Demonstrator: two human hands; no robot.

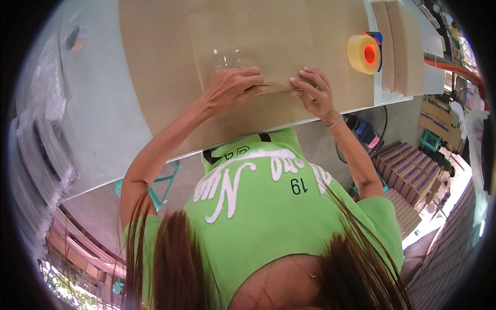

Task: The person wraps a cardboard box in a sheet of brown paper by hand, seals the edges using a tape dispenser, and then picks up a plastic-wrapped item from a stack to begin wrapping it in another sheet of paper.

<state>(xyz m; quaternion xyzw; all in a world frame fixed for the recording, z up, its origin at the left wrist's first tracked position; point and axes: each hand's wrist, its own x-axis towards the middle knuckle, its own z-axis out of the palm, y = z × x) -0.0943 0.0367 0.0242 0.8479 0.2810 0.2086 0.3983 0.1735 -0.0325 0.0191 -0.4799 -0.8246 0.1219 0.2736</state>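
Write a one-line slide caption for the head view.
Left hand and right hand pinch an edge of a brown sheet on a pale table, a tape roll to their right.

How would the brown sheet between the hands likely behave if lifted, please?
The brown sheet would probably flex, since its edge bends between the left hand and right hand. It looks thin, so it may be light for its size; its broad spread suggests it could sag.

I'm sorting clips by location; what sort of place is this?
Probably a packing workshop: there's a brown sheet on the table, a yellow tape roll, and a purple-striped brown stack nearby.
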